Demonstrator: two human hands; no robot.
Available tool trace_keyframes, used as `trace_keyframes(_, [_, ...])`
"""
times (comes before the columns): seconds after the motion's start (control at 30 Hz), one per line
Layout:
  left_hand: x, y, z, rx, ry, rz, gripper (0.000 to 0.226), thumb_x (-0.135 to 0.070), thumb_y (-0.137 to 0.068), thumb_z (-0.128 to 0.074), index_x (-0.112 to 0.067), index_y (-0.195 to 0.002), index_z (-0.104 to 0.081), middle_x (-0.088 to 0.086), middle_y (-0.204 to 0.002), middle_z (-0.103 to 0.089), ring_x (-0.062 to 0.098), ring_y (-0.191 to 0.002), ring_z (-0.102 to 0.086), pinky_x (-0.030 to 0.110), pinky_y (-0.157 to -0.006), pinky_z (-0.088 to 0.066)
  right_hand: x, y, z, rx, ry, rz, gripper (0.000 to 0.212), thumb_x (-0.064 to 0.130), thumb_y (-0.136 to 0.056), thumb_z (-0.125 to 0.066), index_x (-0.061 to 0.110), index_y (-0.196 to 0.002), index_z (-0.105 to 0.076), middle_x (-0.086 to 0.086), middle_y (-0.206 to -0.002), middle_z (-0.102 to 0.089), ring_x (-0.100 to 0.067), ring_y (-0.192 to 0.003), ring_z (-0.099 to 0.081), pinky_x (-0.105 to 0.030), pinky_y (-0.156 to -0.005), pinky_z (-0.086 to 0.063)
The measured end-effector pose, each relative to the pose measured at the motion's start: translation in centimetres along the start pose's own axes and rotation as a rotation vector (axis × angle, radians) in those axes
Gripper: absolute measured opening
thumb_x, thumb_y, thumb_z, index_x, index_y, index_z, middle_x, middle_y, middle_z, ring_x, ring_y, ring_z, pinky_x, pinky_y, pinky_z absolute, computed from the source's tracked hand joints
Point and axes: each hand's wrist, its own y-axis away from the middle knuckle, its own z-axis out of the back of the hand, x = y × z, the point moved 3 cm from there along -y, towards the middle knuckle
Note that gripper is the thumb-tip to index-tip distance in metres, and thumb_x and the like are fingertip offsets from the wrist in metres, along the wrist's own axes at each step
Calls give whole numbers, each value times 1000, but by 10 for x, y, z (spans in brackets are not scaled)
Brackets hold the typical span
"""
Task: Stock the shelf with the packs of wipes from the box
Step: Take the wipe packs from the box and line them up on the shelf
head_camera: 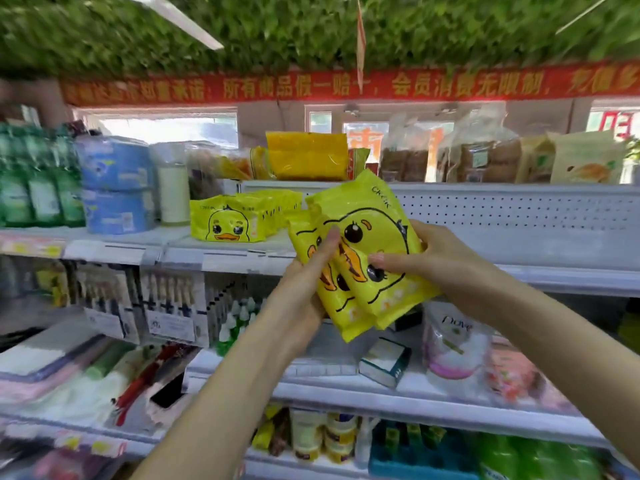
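Note:
Both hands hold a small stack of yellow wipe packs (pixel 372 216) printed with a cartoon duck, raised in front of the upper white shelf (pixel 540 251). My left hand (pixel 311 275) grips the stack from below and the left, thumb on its front. My right hand (pixel 429 258) pinches the front pack at its right side, thumb across the duck's face. More of the same yellow packs (pixel 239 220) stand in a row on that shelf just left of the held stack. The box is not in view.
Blue tissue rolls (pixel 116 185) and green bottles (pixel 38 181) fill the shelf to the left. To the right, the shelf and its perforated white back panel (pixel 519 209) are bare. Yellow and brown bags sit on top. Lower shelves carry a Dove pouch (pixel 453 341), a small box and toothbrush packs.

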Motion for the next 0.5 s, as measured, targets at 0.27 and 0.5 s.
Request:
trace_keyframes(0.27, [-54, -58, 58, 4, -148, 125, 72, -56, -66, -59, -14, -125, -60, 17, -117, -69, 31, -101, -69, 41, -70, -60, 11, -63, 9, 68, -38, -44, 37, 24, -64, -74, 16, -100, -69, -4, -91, -76, -21, -77, -73, -28, -62, -58])
trace_keyframes(0.5, [-80, -140, 98, 53, -319, 157, 22, -23, -87, -66, -8, -103, -67, 15, -105, -72, 28, -91, -71, 44, -78, -60, 1, -139, -2, 46, -38, -75, 43, 24, -64, -73, 13, -105, -69, -6, -96, -75, -21, -78, -72, -27, -61, -58])
